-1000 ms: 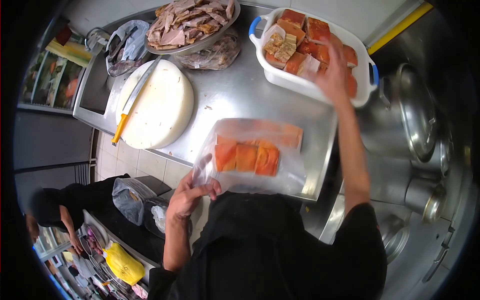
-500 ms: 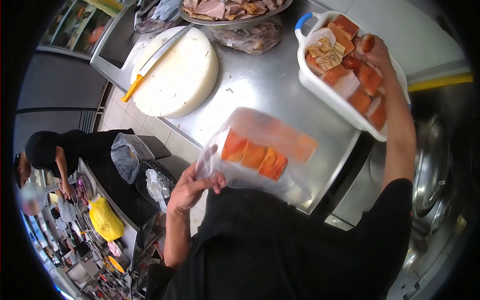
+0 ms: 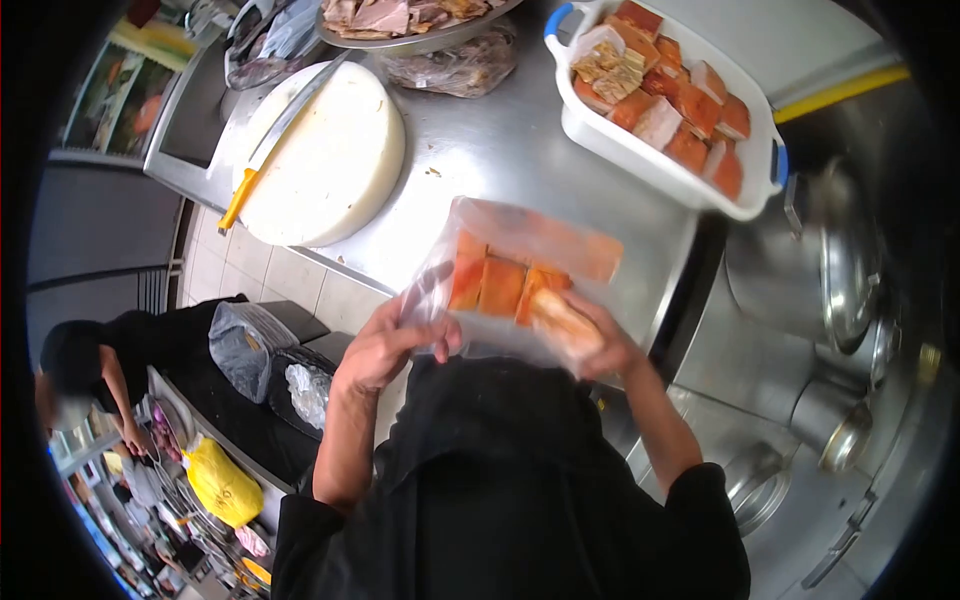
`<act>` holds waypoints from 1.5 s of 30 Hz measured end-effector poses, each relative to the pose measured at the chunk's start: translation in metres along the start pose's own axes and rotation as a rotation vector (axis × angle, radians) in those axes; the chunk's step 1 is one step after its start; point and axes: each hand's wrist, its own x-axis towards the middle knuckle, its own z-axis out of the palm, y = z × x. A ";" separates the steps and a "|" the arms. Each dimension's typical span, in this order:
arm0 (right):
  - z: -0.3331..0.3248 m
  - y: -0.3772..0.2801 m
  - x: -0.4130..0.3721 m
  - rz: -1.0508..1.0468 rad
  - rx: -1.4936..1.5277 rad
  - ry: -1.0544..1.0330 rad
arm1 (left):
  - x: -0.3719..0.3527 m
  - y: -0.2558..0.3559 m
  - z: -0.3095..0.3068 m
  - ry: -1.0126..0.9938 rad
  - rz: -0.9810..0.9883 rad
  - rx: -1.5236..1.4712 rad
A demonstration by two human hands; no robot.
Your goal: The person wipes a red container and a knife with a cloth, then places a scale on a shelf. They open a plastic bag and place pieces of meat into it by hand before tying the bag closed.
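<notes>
In my left hand [image 3: 382, 345] is the near left edge of a clear plastic bag [image 3: 495, 335], pinched between thumb and fingers. Orange-brown skinned meat pieces [image 3: 502, 285] lie inside it in rows. My right hand [image 3: 612, 345] is closed round another meat piece [image 3: 563, 325], its pale side up, which overlaps the right end of the front row. Further off to the right, a white tub [image 3: 640, 163] with blue handles holds many similar chunks [image 3: 695, 105], with a crumpled yellowish piece [image 3: 610, 70] on top.
A knife [image 3: 237, 200] with a yellow handle rests across a thick round white board [image 3: 340, 160] on the steel table [image 3: 480, 150]. Behind are a platter of cut meat [image 3: 410, 18] and a bagged bundle [image 3: 460, 65]. Steel pots [image 3: 800, 270] stand right; another person [image 3: 115, 360] works at left.
My right hand has come from the tub down to the bag, bringing a meat piece. My left hand still holds the bag. The view has shifted slightly.
</notes>
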 end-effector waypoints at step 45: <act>0.037 -0.006 -0.080 0.097 -1.438 0.216 | 0.171 -0.183 0.099 -0.420 0.768 1.475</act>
